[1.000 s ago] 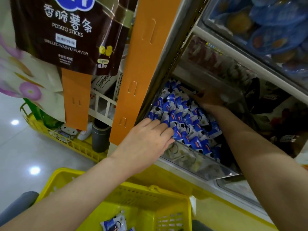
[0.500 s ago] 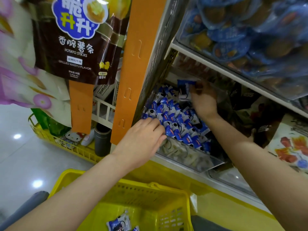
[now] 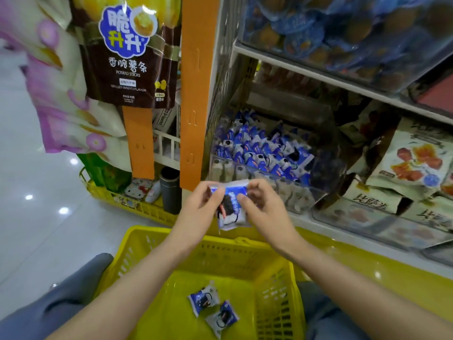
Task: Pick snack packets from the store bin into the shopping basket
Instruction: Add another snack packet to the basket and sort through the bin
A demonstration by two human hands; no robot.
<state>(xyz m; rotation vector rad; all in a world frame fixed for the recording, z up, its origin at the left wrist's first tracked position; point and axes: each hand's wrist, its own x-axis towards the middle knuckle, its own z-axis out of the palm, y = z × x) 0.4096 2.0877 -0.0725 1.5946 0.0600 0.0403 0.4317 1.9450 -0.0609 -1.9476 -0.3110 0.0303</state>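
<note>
Between the left hand [image 3: 196,207] and the right hand [image 3: 267,209], above the far rim of the yellow shopping basket [image 3: 277,290], one blue-and-white snack packet [image 3: 231,209] is held up. The left hand pinches its left edge with thumb and curled fingers, and the right hand pinches the right edge the same way — both grip the one packet, which hangs roughly upright with its lower end free.

Below the hands, on the basket floor, two packets [image 3: 203,299] of the same kind lie side by side, close together, nearer the right forearm than the left. Beyond the hands, up and a little to the right of them, the clear store bin [image 3: 289,192] sits on the shelf with a pile of packets [image 3: 257,148] heaped inside. The held packet is outside the bin, just in front of its front wall.

Above the left hand an orange strip [image 3: 196,94] hangs down — further left and higher hangs a brown potato sticks bag [image 3: 127,57]. Right of the right hand, past the bin, pale printed bags [image 3: 416,158] stand on the shelf.
</note>
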